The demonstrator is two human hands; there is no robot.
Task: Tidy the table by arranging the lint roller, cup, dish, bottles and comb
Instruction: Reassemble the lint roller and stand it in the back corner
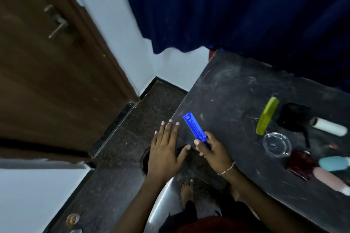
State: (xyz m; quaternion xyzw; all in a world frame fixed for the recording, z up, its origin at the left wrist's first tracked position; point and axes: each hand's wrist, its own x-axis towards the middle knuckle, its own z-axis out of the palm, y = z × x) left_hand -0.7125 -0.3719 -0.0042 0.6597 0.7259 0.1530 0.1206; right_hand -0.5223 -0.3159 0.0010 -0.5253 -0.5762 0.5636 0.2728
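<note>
My right hand (212, 149) grips one end of a blue comb (194, 126) over the near left corner of the dark table (227, 91). My left hand (166, 145) hovers just left of it, fingers spread, holding nothing. Farther right on the table lie a lime-green comb (267, 118), a lint roller (329, 126) with a white roll and black handle, a clear glass dish (276, 144), a dark red cup (301, 162) on its side, a teal bottle (334, 163) and a pink bottle (331, 178).
A dark blue curtain (236, 9) hangs behind the table. A brown door (47, 53) stands at the left. The floor (123, 147) is dark speckled stone, with my bare foot (187, 189) and a shiny metal object (162, 200) below the table's edge.
</note>
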